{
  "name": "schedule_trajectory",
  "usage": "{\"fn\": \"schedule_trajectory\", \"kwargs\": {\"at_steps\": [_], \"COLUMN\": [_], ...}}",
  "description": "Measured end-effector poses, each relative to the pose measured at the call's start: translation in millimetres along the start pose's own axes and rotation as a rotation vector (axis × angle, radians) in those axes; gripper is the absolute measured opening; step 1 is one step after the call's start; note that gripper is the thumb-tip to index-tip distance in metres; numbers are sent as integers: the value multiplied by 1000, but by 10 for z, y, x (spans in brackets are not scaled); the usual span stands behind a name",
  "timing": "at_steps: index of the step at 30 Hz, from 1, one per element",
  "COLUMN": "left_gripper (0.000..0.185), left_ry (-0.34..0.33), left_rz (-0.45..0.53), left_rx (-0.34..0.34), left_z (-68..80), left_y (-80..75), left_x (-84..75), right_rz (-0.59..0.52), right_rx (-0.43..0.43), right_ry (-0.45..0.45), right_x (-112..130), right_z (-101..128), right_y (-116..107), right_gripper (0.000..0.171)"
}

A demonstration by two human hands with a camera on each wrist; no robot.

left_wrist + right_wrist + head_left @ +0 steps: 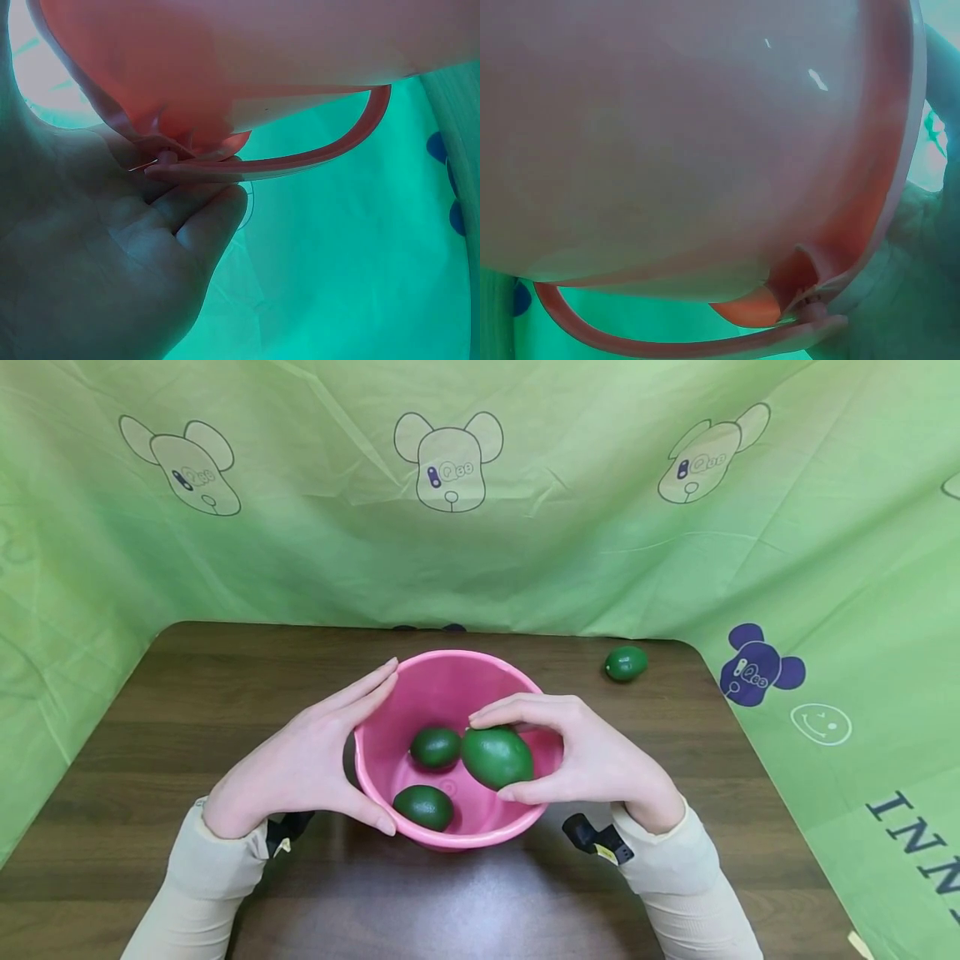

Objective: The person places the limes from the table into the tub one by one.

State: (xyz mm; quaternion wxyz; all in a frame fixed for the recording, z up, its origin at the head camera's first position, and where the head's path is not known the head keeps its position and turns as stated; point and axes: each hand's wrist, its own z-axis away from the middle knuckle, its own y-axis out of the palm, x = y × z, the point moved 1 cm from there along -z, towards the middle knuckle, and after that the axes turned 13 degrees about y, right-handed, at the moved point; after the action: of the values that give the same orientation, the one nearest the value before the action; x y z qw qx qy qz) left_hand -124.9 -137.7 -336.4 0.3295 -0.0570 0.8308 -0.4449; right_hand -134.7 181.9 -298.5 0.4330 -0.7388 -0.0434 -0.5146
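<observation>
A pink bucket [453,657] stands at the middle of the table. My left hand [315,764] holds its left side, thumb along the front of the rim and fingers against the rim farther back. In the left wrist view, those fingers reach behind the bucket wall [315,45] near the handle's joint. Over the bucket's right half, my right hand [592,756] grips a dark green lime [498,758] between thumb and fingers. Inside lie two more limes, one near the middle [435,748] and one toward the front [424,807].
Another lime [626,663] lies near the back right corner of the brown wooden table [187,693]. The bucket's pink handle [322,154] sticks out beneath its rim in the left wrist view. A green printed cloth [315,568] hangs around the table's back and sides.
</observation>
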Motion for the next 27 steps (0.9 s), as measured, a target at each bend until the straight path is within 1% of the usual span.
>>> {"fn": "schedule_trajectory", "kwargs": {"at_steps": [6, 11, 16, 27], "left_gripper": [144, 144, 144, 145], "left_ry": [0, 0, -4, -6], "left_rz": [1, 10, 12, 14], "left_rx": [3, 3, 3, 0], "left_z": [-5, -5, -4, -4], "left_y": [-7, -4, 0, -1], "left_x": [-1, 0, -3, -3], "right_rz": [-4, -3, 19, 45], "right_rx": [36, 61, 69, 71], "right_ry": [20, 0, -21, -18], "right_x": [17, 24, 20, 29], "right_z": [-3, -8, -8, -4], "right_y": [2, 11, 17, 17], "right_gripper": [59, 58, 56, 57]}}
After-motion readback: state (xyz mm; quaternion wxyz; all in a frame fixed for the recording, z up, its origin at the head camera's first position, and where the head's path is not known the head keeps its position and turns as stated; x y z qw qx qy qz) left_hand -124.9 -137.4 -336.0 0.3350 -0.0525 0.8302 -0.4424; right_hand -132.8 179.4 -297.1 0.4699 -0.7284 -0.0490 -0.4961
